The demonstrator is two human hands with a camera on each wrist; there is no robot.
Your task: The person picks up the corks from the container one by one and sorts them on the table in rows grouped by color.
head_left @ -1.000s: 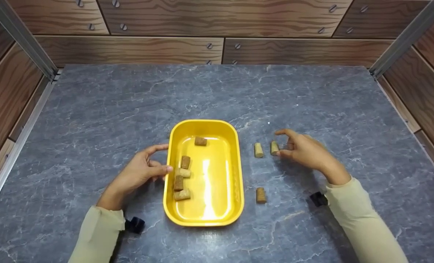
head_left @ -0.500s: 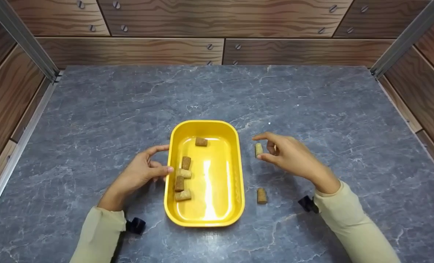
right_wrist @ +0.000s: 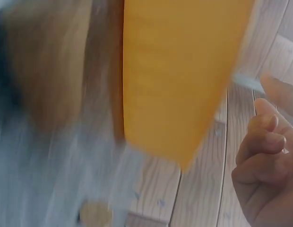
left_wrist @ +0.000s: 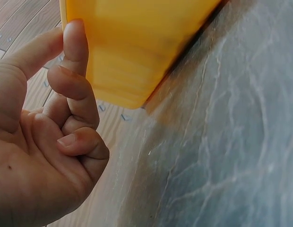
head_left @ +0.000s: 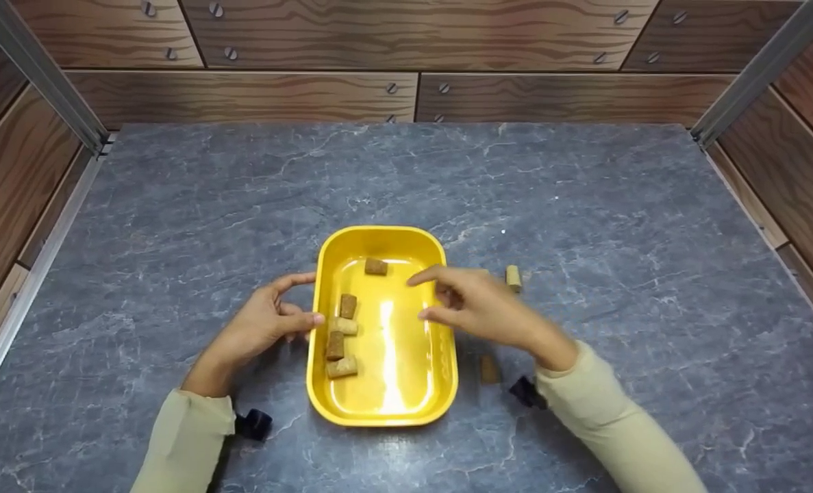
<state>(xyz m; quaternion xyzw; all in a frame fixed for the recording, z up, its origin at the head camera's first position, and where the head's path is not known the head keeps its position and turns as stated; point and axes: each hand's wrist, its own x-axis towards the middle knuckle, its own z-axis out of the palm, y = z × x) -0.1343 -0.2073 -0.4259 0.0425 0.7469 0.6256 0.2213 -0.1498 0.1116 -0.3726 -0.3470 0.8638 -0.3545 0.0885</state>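
Note:
A deep yellow tray (head_left: pixel 384 422) stands on the table, with several corks inside, including a brown cork (head_left: pixel 376 267) near its far end and a pale cork (head_left: pixel 342 367) at the lower left. My left hand (head_left: pixel 259 318) pinches the tray's left rim, thumb over the edge and fingertips against the outer wall. Above the right rim hovers my right hand (head_left: pixel 488 308), thumb and index finger spread, nothing visible between them. A pale cork (head_left: pixel 513 279) stands just beyond this hand. Another brown cork (head_left: pixel 490 370) is below it; a further pale one is mostly hidden behind the hand.
The grey marbled table (head_left: pixel 242 185) is bounded by wood-patterned panels (head_left: pixel 310 96) at the back and sides. Metal rails (head_left: pixel 43 75) run up both rear corners. Black wrist cameras (head_left: pixel 254 424) sit under both sleeves.
My right hand has moved left from the far pale cork, past the other one, to over the tray's right rim. My left hand and the tray stay put.

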